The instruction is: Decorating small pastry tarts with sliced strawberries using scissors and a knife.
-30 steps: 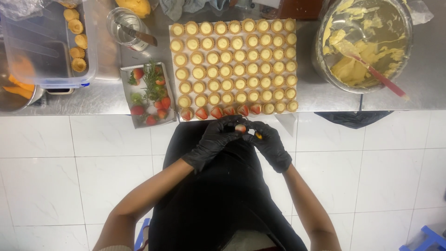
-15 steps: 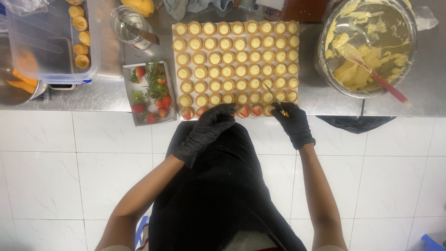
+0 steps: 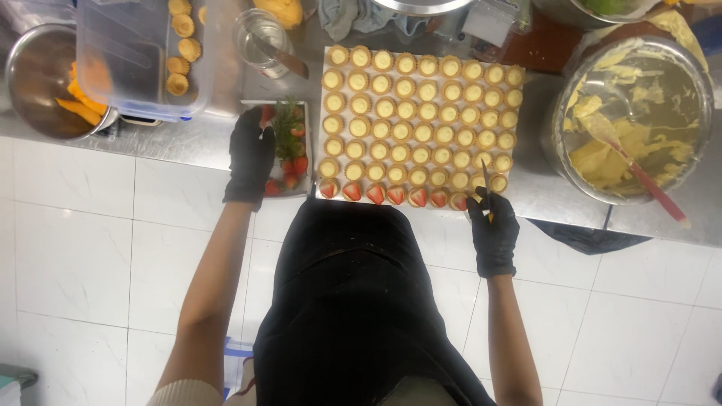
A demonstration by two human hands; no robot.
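Hidden: small steel tray of cut red strawberries (image 3: 289, 150), partly under left black-gloved hand (image 3: 250, 154); grip there unclear.
Right black-gloved hand (image 3: 492, 233): clenched round thin knife (image 3: 486, 180), tip over tart tray (image 3: 421, 120).

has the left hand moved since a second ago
Yes. The left hand has left the near edge of the tart tray and gone out to its left, over the small strawberry tray.
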